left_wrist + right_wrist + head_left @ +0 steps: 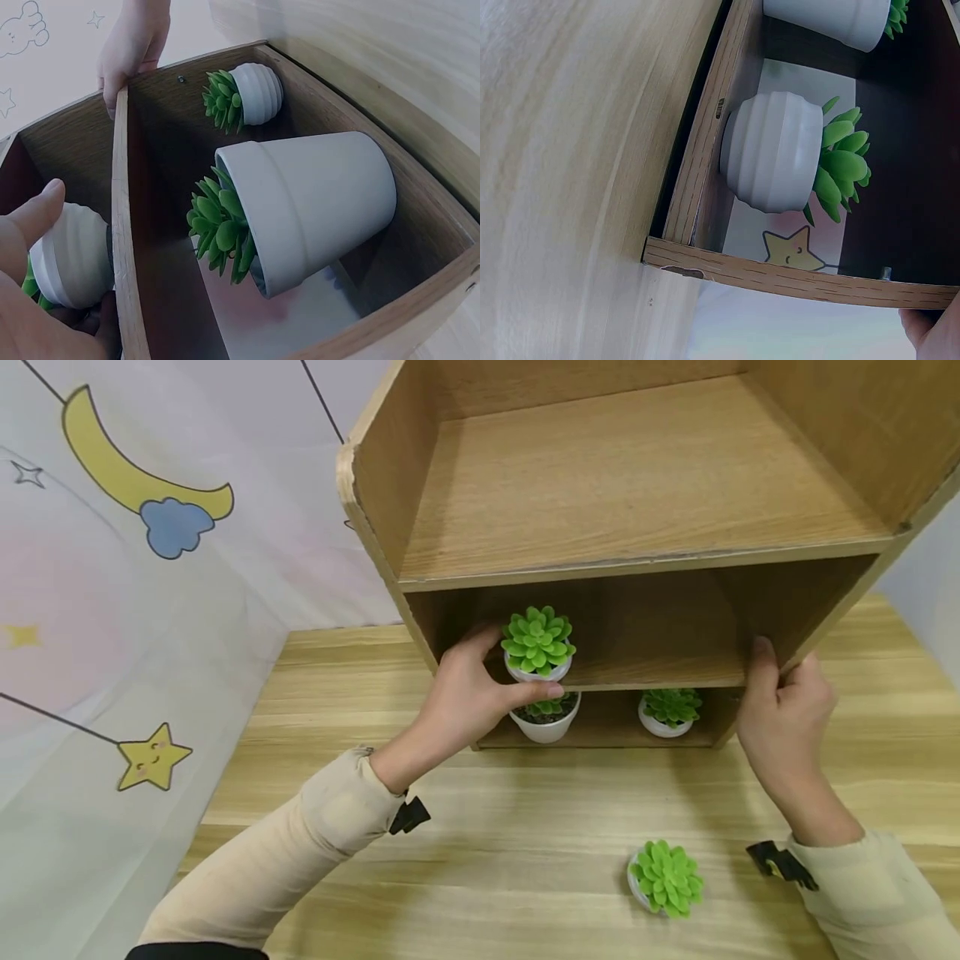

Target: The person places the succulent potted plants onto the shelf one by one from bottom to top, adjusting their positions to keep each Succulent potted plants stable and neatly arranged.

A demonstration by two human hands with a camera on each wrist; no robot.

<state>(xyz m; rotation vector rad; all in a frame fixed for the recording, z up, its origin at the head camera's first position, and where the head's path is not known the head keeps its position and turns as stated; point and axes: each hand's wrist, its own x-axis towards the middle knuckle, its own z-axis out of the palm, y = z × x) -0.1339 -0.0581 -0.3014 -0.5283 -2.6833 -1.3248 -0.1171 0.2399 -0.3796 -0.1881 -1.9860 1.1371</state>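
My left hand (467, 692) holds a small potted succulent (537, 642) at the left end of the wooden shelf unit's (645, 481) middle board. In the left wrist view, thumb and fingers curl round its white ribbed pot (75, 255), beside the board's edge. My right hand (787, 718) grips the unit's right side panel, thumb inside and fingers outside. On the lowest level stand a succulent in a larger smooth white pot (322, 202), below the held one, and another in a ribbed white pot (772, 154) towards the right.
Another potted succulent (666, 878) stands on the wood-grain table (450, 843) in front of the unit, between my forearms. A pale cloth (112, 610) printed with a moon, a cloud and stars hangs at the left and behind.
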